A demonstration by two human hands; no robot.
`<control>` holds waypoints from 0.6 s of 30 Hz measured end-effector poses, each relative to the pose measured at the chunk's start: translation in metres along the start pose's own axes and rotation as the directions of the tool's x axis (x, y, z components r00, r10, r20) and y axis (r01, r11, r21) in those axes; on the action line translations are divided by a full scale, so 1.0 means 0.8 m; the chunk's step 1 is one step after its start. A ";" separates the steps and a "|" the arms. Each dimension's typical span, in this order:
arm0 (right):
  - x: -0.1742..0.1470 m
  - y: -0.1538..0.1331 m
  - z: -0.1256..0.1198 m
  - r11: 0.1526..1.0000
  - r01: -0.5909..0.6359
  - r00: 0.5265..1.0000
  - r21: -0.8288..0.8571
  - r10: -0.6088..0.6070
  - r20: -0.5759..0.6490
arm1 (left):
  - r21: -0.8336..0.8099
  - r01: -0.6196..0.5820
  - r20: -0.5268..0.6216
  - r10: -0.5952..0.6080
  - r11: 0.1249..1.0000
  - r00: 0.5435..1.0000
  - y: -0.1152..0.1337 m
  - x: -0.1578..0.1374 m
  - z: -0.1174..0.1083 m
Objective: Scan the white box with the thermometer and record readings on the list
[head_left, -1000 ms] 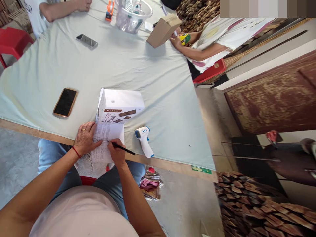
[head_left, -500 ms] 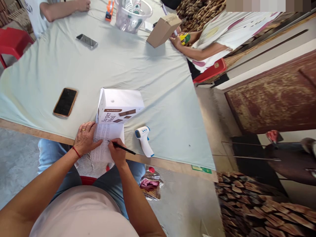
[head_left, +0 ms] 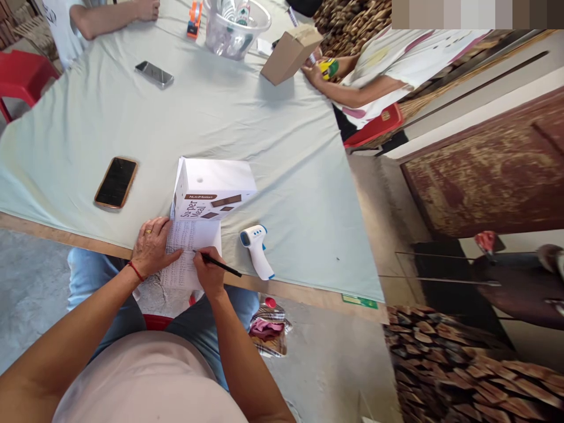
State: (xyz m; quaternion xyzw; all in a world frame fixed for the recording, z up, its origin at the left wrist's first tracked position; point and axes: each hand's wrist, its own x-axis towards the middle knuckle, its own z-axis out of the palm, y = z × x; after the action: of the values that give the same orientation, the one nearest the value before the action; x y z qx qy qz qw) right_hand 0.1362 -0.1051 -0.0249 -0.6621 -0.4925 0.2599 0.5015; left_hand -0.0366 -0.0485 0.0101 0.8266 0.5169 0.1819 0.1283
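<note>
My right hand (head_left: 208, 271) is closed round a black pen (head_left: 227, 268), its tip against a sheet of paper (head_left: 183, 267) covered in rows of small writing. Flat on the paper's left edge lies my left hand (head_left: 153, 245), fingers stretched out and thumb pointing toward the pen. A white box (head_left: 220, 176) marked "Super Meal" stands at the far end of the paper. To the right of my right hand, a white and blue infrared thermometer (head_left: 258, 252) rests on the cloth. A phone (head_left: 116, 183) in an orange-brown case lies to the left.
Farther back are another phone (head_left: 154, 74), an orange tool (head_left: 194, 20), a clear plastic tub (head_left: 235, 35) with bottles and a brown carton (head_left: 291, 56). A person's hand (head_left: 314, 73) at the right is by a yellow-green item; another person's forearm (head_left: 110, 20) rests at the far left.
</note>
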 end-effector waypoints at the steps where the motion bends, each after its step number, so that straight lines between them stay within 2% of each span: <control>1: 0.000 0.001 0.000 1.000 0.003 1.000 -0.004 -0.003 0.006 | -0.006 0.002 -0.002 -0.002 1.000 1.000 0.000 0.000 0.000; 8: 0.000 0.005 0.003 1.000 0.017 1.000 -0.005 -0.017 0.023 | -0.015 0.005 -0.009 -0.006 1.000 1.000 -0.001 0.002 0.000; 11: 0.000 0.001 0.003 0.999 0.041 0.998 0.010 -0.040 -0.043 | -0.002 0.005 -0.001 -0.005 1.000 1.000 -0.001 0.001 -0.001; 13: 0.002 -0.004 -0.005 0.995 0.099 0.991 0.006 -0.098 -0.090 | -0.002 0.006 -0.004 -0.006 1.000 1.000 -0.002 -0.001 0.000; 15: 0.009 -0.008 -0.018 0.981 0.180 0.977 -0.076 -0.187 -0.099 | -0.024 0.017 -0.011 -0.017 1.000 1.000 -0.007 -0.001 0.002; 18: 0.026 -0.008 -0.042 0.902 0.227 0.969 -0.368 -0.248 -0.011 | -0.116 0.071 -0.024 -0.074 0.991 0.997 -0.019 0.010 0.005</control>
State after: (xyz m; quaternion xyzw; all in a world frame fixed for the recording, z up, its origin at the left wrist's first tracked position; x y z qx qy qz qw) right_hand 0.1696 -0.0997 -0.0034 -0.6858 -0.5944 0.0819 0.4120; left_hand -0.0441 -0.0347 0.0018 0.7959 0.5370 0.2181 0.1750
